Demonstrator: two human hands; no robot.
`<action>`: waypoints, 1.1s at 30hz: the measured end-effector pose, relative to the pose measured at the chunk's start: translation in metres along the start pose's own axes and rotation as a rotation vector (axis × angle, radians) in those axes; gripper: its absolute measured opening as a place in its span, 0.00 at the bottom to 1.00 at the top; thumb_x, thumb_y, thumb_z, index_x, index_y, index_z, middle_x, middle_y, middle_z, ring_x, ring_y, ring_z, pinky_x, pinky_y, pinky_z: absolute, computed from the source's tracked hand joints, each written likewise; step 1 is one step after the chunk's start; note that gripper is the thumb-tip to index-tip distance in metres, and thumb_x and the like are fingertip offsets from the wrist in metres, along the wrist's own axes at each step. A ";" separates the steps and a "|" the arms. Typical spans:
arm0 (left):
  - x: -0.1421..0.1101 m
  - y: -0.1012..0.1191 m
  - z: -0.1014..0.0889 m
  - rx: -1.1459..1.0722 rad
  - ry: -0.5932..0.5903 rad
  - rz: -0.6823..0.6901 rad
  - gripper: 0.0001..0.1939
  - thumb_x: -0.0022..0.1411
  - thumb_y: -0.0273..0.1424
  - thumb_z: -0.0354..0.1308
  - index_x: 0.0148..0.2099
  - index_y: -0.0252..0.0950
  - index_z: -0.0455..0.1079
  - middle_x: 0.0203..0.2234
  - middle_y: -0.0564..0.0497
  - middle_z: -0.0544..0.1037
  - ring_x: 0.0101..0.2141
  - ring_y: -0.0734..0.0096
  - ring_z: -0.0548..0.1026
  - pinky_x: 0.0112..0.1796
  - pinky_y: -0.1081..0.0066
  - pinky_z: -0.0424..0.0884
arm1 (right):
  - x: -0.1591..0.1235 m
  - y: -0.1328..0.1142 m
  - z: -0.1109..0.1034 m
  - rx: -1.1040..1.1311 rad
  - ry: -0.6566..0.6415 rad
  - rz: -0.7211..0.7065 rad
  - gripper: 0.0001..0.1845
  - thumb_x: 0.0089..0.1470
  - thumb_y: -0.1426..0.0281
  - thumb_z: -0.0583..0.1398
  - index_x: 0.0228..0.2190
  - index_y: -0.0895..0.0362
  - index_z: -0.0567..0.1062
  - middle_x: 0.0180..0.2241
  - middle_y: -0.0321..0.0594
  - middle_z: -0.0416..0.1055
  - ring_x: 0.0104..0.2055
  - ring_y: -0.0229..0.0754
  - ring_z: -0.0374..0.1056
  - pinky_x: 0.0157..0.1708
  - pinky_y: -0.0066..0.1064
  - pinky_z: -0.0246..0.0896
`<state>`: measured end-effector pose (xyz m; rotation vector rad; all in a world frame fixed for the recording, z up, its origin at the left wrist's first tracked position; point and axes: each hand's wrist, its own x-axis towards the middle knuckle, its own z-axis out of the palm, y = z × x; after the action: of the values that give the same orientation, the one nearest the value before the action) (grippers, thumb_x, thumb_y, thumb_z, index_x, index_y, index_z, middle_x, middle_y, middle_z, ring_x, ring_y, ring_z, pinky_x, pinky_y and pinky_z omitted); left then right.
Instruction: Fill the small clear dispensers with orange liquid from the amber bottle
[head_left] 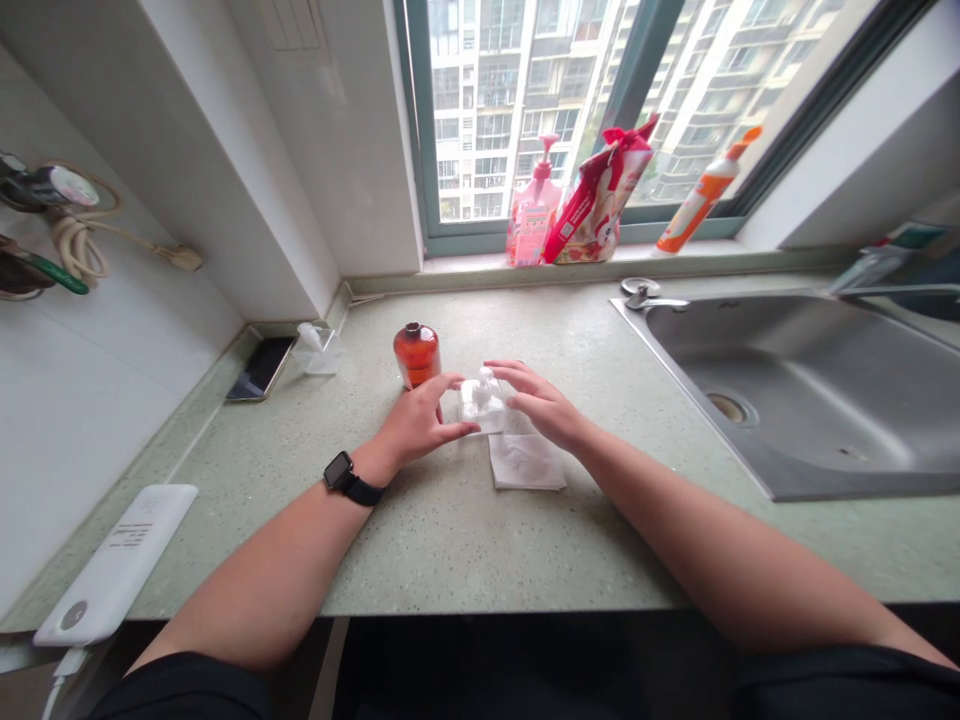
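Note:
Between my two hands is a small clear square bottle point(481, 414) with a white pump top. My left hand point(420, 424) grips its left side, thumb in front and fingers behind. From the right, my right hand point(544, 403) curves around the bottle, fingertips close to the pump and thumb at the side. A folded white paper tissue point(527, 462) lies on the counter just below the bottle. Behind my left hand stands an amber bottle point(417, 352) with an uncapped neck, holding reddish-orange contents; my hand hides its lower part.
A similar clear pump bottle point(319, 350) and a phone point(262, 367) rest at the back left. Nearer is a white power bank point(116, 565) with a cable. A steel sink point(795, 400) fills the right. Pink pump bottle point(534, 215), red bag point(600, 200) and orange bottle point(697, 208) line the sill.

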<state>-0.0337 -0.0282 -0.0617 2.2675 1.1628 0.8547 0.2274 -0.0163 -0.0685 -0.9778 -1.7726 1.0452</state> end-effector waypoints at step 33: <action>0.002 0.000 -0.002 -0.030 -0.017 -0.064 0.35 0.62 0.48 0.73 0.64 0.41 0.67 0.55 0.45 0.82 0.26 0.73 0.75 0.37 0.64 0.77 | -0.004 -0.003 0.001 -0.080 0.008 -0.052 0.17 0.63 0.59 0.65 0.52 0.41 0.84 0.68 0.40 0.71 0.73 0.56 0.62 0.74 0.62 0.51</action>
<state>-0.0342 -0.0269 -0.0599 2.1970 1.2010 0.8212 0.2274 -0.0215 -0.0674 -0.9775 -1.8356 0.9426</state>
